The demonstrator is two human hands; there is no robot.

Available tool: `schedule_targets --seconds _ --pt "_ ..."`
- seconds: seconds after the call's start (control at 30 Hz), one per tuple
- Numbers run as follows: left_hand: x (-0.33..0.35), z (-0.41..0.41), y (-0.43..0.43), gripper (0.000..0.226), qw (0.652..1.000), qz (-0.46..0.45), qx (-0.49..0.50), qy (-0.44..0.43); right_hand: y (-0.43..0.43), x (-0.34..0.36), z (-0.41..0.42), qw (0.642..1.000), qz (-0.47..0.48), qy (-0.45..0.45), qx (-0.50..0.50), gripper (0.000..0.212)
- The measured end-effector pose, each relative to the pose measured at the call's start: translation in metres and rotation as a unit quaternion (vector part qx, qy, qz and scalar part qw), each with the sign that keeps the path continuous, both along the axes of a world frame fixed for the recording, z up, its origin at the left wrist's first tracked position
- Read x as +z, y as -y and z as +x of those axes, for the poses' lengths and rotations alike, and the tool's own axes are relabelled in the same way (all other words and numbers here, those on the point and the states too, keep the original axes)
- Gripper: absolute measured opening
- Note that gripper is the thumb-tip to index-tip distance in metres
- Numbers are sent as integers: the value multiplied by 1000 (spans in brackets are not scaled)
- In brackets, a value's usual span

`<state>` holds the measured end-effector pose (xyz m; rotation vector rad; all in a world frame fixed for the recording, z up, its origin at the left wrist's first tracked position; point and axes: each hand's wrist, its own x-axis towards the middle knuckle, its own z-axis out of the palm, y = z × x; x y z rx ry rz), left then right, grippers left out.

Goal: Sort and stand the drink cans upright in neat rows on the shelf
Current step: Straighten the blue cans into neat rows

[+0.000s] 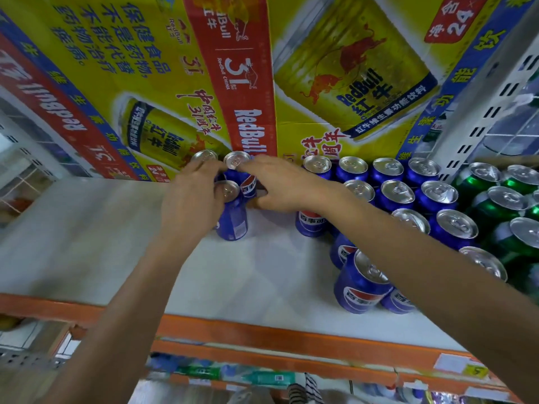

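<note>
Three blue cola cans stand in a tight cluster at the back middle of the white shelf (122, 246). My left hand (191, 199) wraps around the front can (233, 220) of the cluster, fingers reaching the back-left can (204, 156). My right hand (280, 185) lies across the cluster from the right, fingers by the back can (236, 160) and thumb low near the shelf. To the right, several blue cans (398, 191) stand upright in rows, and one blue can (361, 282) stands at the front.
Green cans (507, 199) stand upright at the far right. A large yellow and red carton (204, 68) forms the wall behind the cans. A perforated metal upright (478, 112) rises at the right. The shelf's orange front edge (262, 330) runs below; bottles show on the lower shelf.
</note>
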<state>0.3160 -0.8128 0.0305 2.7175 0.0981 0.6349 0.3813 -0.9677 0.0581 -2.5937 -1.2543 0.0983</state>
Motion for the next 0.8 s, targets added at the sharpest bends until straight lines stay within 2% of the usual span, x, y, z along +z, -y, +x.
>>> schedule_targets --seconds 0.1,0.17,0.27,0.37,0.43,0.57,0.8 --pt "-13 -10 -15 34 998 -44 22 -41 -28 -16 4 1000 -3 -24 1 52" --pt "-24 -18 -16 36 994 -77 32 -72 -41 -28 5 999 -25 -25 -39 56" --pt "-41 -26 -15 26 983 -119 55 -126 -51 -38 5 994 -47 -2 -95 64" --pt "-54 -29 -13 31 974 -151 72 -151 -49 -30 5 995 -56 -31 -72 54" --pt "-63 -28 -11 45 965 -188 50 -178 -38 -16 4 993 -94 -71 -24 51" --pt "-75 -27 5 76 934 -263 -71 -233 -13 7 -5 977 -167 -127 46 59" --pt "-89 -24 54 80 928 -278 -128 -214 21 16 -25 972 -229 -49 30 54"
